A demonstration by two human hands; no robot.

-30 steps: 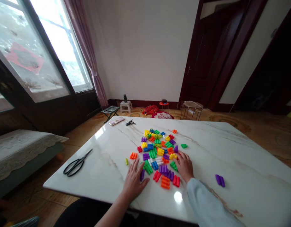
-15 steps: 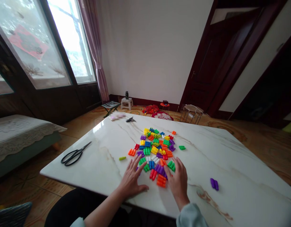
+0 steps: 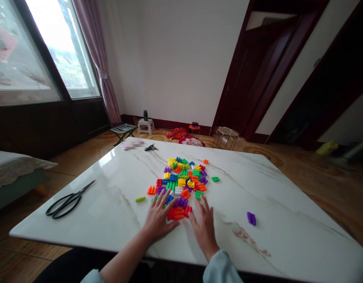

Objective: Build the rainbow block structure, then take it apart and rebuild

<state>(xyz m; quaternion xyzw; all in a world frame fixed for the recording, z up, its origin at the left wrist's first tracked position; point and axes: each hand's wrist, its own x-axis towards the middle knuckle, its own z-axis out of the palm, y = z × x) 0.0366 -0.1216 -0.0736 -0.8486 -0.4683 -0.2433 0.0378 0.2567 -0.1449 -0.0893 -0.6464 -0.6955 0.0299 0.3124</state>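
Observation:
A heap of colourful plastic building pieces (image 3: 181, 183), shaped like joined tubes, lies on the white marbled table (image 3: 110, 220). My left hand (image 3: 160, 215) rests at the heap's near left edge, its fingers spread over some pieces and hiding them. At the near right edge is my right hand (image 3: 204, 225), fingers apart, the tips by a green piece (image 3: 199, 194) and a red one (image 3: 188, 211). Between the two hands sit orange pieces (image 3: 177, 213) and purple pieces (image 3: 181, 202). Neither hand grasps anything.
Black-handled scissors (image 3: 67, 202) lie on the left. A single lime piece (image 3: 140, 199), a green piece (image 3: 216, 179) and a purple piece (image 3: 251, 218) lie apart from the heap. A dark tool (image 3: 151, 147) is near the far edge. Stools (image 3: 146, 126) stand beyond the table.
The view has shifted, so the table appears further left. My hands have come closer together around the near pieces, and the red and orange ones now sit tighter between them.

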